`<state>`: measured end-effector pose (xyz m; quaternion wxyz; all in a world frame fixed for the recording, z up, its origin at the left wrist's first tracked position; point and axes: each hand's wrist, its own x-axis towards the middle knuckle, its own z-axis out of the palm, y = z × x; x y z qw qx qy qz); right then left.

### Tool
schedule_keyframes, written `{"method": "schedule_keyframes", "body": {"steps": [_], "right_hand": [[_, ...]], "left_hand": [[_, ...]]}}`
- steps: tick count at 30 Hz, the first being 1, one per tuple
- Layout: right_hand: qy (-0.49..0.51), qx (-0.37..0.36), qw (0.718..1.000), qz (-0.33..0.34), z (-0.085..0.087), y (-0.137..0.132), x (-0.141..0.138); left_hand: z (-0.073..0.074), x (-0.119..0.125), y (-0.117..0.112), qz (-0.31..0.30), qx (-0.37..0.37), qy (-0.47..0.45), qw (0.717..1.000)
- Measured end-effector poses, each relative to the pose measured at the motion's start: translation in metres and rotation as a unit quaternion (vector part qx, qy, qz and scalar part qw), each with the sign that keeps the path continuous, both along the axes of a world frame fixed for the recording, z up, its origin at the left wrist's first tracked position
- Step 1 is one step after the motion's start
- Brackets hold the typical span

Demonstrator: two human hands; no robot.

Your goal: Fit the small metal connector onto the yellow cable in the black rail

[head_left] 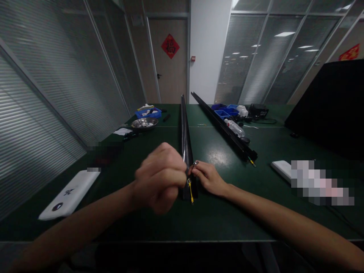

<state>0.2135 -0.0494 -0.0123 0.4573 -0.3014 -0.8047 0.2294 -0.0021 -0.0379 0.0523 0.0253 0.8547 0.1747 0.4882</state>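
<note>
A long black rail [185, 132] lies lengthwise on the green table, its near end between my hands. My left hand [163, 176] is held above and left of that end, closed with its fingers curled; it is slightly blurred, and what it holds, if anything, is hidden. From the right, my right hand [209, 177] rests beside the rail end, thumb and fingers pinched on a small shiny metal piece [195, 163]. Just below the fingertips, a short yellow wire [191, 193] with a metal lug hangs out of the rail end.
A second black rail [224, 129] lies to the right, with a yellow-green wire [251, 161] at its end. Beside it are a plastic bottle [235, 128] and blue bins [222, 114]. A metal bowl [144, 123] and blue tray [148, 113] stand back left. A white case [69, 195] lies front left.
</note>
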Motion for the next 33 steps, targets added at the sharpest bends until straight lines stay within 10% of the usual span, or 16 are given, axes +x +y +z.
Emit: {"method": "schedule_keyframes", "body": {"steps": [11,33], "right_hand": [[0.003,0.001,1.0,-0.007,0.003,-0.003,-0.002],[0.005,-0.012,1.0,0.013,0.001,0.001,0.0]], "left_hand": [[-0.043,-0.003,0.036,-0.071,-0.207,0.165,0.962],[-0.047,-0.002,0.037,-0.112,-0.218,0.244,0.938]]}}
